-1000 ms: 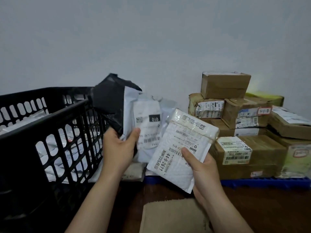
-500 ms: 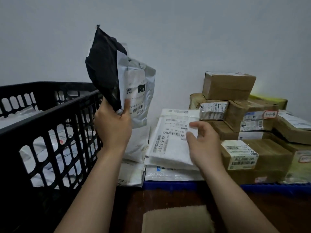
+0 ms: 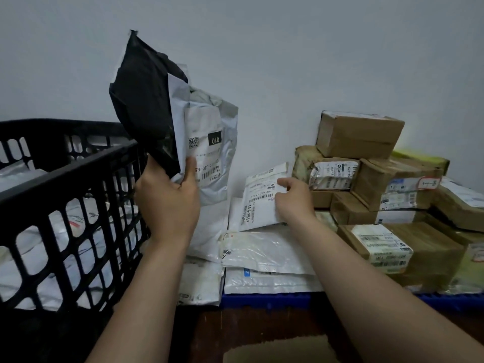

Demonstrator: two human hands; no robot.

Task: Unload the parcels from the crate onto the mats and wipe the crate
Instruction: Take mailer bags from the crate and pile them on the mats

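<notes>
Rising above the rim of the black lattice crate (image 3: 65, 179), two soft parcels stand upright, bunched together in the left hand (image 3: 167, 203). A crumpled black poly mailer (image 3: 142, 100) is in front and to the left. Behind it is a grey-white poly mailer (image 3: 212, 153) whose label shows a QR code, a barcode and a dark tag reading 010. The left hand grips both at their lower edge, thumb pressed across the grey-white mailer's label and fingers wrapped behind the black one. Its forearm angles up from the lower frame beside the crate's near corner. The crate sits at the left, and more white parcels (image 3: 23, 271) show through its side holes. To the right, a white padded envelope (image 3: 258, 205) bearing a shipping label and the large number 44-6-2617 lies tilted on a pile of flat white mailers (image 3: 267, 252), which rests on the blue mat (image 3: 264, 299). The right hand (image 3: 294, 203) lies on that envelope's right edge, index finger stretched across the label; its underside is hidden, so I cannot tell whether it pinches the envelope or only touches it. Just beside this hand, taped cardboard boxes (image 3: 358, 134) are stacked against the pale wall (image 3: 314, 48), also on the blue mat. A brown cardboard sheet (image 3: 280, 349) lies at the bottom edge on the dark wooden surface (image 3: 248, 323).
</notes>
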